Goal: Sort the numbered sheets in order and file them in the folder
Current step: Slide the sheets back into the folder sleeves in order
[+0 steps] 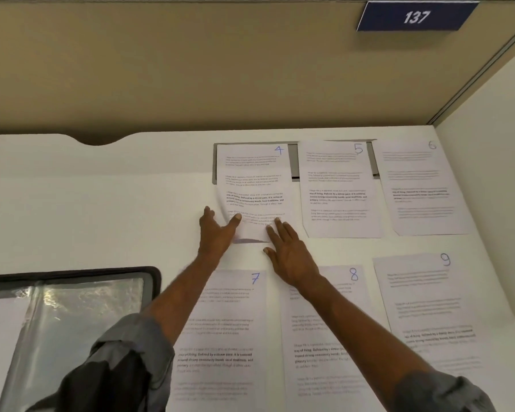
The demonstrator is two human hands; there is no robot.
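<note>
Even overhead light, glare on folder [81,295], soft blurry edges

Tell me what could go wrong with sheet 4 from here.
1. The left hand pinches sheet 4 at its raised near-left corner while the right hand presses it flat. Pulling now could crease it.
2. Both forearms cross sheet 7 and sheet 8. Drawing the arms back may drag those sheets out of line.
</note>
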